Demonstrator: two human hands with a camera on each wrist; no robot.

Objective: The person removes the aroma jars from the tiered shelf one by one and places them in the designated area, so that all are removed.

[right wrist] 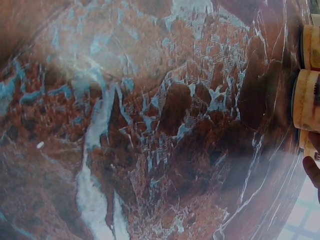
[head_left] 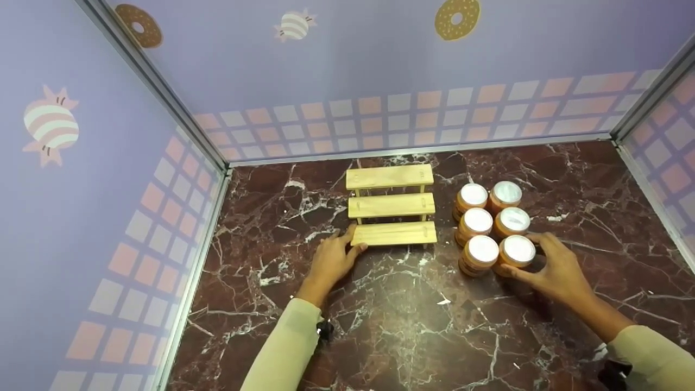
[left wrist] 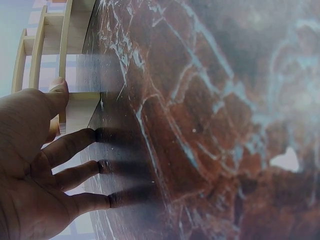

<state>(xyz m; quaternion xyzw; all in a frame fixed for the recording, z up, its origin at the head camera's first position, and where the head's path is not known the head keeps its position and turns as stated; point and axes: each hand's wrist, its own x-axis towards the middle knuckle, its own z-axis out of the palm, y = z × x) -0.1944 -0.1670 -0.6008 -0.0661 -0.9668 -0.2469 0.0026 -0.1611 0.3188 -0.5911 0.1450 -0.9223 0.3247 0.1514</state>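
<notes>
A pale wooden three-step display stand stands on the dark marbled table. My left hand pinches the left end of its lowest step between thumb and index finger. The left wrist view shows that grip on the step board, with the other fingers spread and their tips at the table. Several orange jars with white lids stand in two columns to the right of the stand. My right hand grips the front right jar, thumb in front and fingers behind. Right wrist view: fingertips and jars show at the edge.
Purple panels with a checkered band close in the table at the back, left and right. The front left jar stands against the gripped one. A metal-like strip edges the left side.
</notes>
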